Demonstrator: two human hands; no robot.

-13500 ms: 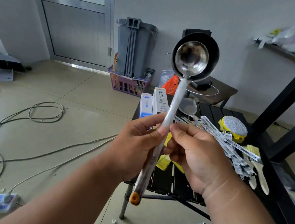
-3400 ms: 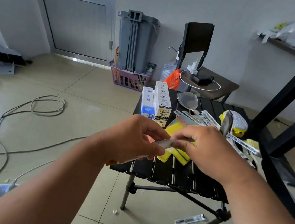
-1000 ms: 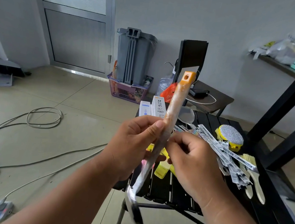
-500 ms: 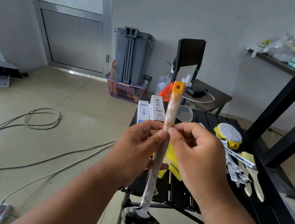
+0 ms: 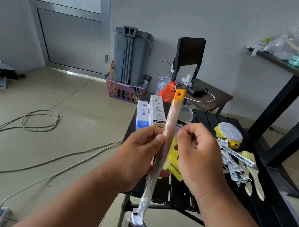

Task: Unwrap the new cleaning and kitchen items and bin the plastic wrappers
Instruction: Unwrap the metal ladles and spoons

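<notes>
Left hand (image 5: pixel 136 154): grips plastic-wrapped steel ladle with orange handle tip (image 5: pixel 169 127) mid-handle, bowl below.
Right hand (image 5: pixel 196 154): fingers curled just beside; contact unclear.

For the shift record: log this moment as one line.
step: unwrapping ladle | left hand: grips wrapped handle, bowl down | right hand: off the handle, fingers curled beside it | film: on | bin: at wall

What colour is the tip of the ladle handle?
Orange, with a hanging hole, on the ladle handle tip; head view.
</notes>
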